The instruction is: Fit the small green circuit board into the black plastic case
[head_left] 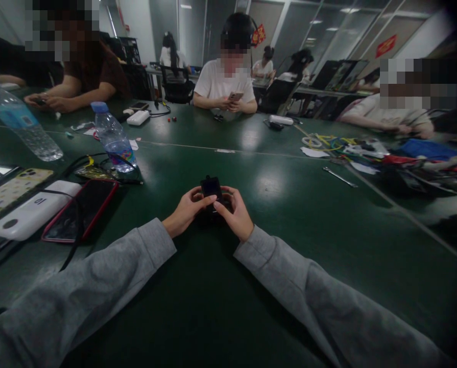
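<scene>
Between my two hands is a small black device (211, 187) with a square, dark panel standing up at its back. My left hand (190, 207) grips it from the left, thumb laid across the front below the panel. From the right, my right hand (236, 210) closes around it, its thumb tip meeting the left thumb. The lower part of the device is mostly covered by my fingers and lost in shadow. Both forearms, in grey sleeves, rest along the dark green table (289, 245).
To my left lie a red-edged phone (85, 209), a white power bank (32, 209), a patterned phone (17, 191) and cables. Two water bottles (113, 135) stand beyond. A wrench (340, 177) and tangled wires (331, 145) lie right. Several people sit around the table.
</scene>
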Demonstrator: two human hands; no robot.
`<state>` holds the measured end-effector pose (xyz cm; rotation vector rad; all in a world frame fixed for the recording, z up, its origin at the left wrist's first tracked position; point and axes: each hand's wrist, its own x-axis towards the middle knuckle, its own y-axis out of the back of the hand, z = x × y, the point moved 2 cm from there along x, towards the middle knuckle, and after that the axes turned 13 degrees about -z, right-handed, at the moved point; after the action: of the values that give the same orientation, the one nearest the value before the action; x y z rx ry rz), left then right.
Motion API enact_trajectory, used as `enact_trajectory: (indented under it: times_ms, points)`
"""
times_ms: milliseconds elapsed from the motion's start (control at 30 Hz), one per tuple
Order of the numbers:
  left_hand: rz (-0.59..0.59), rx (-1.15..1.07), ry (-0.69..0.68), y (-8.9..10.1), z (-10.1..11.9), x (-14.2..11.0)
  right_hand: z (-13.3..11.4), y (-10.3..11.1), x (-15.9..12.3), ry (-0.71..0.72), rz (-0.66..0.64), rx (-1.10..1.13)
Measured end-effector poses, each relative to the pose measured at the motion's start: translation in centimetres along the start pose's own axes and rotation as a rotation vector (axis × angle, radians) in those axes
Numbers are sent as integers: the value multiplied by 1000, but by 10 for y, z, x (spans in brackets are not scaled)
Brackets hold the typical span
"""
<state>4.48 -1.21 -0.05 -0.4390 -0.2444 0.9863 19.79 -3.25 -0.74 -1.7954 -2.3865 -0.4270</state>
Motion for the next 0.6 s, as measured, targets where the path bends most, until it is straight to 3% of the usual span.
enact_trajectory:
  times_ms: [200,400,533,600]
  points:
    - [-77,-156,38,1,3,4,-1,-1,0,-54,37,55]
    - [-153,-312,209,3,6,4,1,-3,5,-89,-65,55]
    - [-120,-353,221,2,8,2,3,-4,6,-72,-121,-54]
    - [-81,-381,234,1,8,1,2,-3,4,-62,-84,-245]
